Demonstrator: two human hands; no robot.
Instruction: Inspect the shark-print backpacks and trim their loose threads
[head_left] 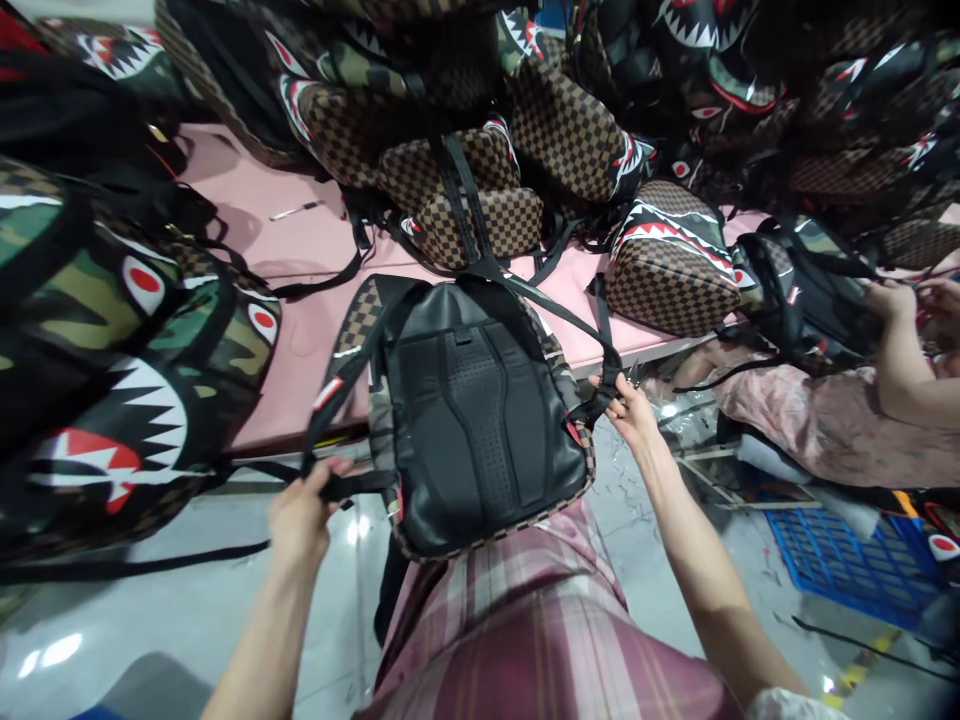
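Note:
A backpack (487, 430) lies across my lap and the table's edge, its black padded back panel facing up and brown checkered trim round its border. At its left side, my left hand (304, 510) is closed round a black shoulder strap (324, 400) by its lower end. On the other side, my right hand (630, 408) grips the second shoulder strap (574, 318) near its buckle. Both straps are pulled outward, away from the back panel. The front of the backpack is hidden underneath.
Checkered backpacks (480, 220) with shark-mouth prints crowd the pink table (292, 235), where a pen (295, 211) lies. Camouflage backpacks (127, 400) are heaped at left. A co-worker's arm (904, 350) handles a black bag at right. Below is a blue crate (847, 570) on the floor.

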